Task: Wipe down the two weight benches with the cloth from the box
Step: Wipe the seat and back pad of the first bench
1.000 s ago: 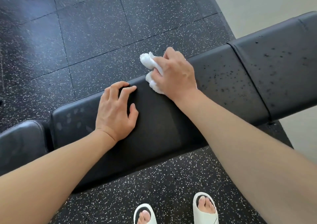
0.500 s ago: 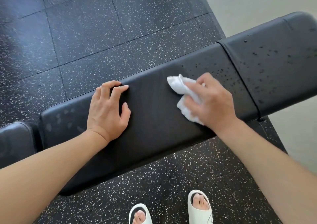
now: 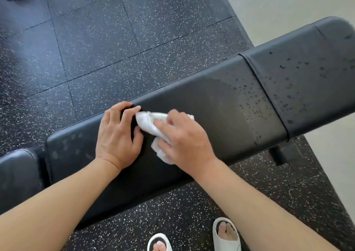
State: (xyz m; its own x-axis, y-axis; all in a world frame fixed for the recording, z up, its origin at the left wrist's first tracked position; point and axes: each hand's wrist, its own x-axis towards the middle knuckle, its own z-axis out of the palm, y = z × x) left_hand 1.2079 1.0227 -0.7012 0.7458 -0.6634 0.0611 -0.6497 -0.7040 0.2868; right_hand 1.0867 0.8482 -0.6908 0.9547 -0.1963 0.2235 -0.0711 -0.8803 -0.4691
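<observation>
Mid-wipe on the bench pad (image 3: 221, 104) right now. My right hand (image 3: 184, 139) has its fingers curled over the bunched white cloth (image 3: 148, 123), pressing it onto the pad just beside my left hand (image 3: 117, 135) — that one lies flat with fingers spread, gripping nothing, just bracing near the far edge of the surface.

The next pad section (image 3: 307, 81) to the right shows loads of dark droplets, and there are a few on the near end of this pad too, so I'd say the job's far from done. To do this well I'd keep the cloth flat under the palm rather than wadded up, push in long overlapping strokes toward the seam (image 3: 263, 95), and lift the bracing hand off so the patch under it gets wiped as well.
</observation>
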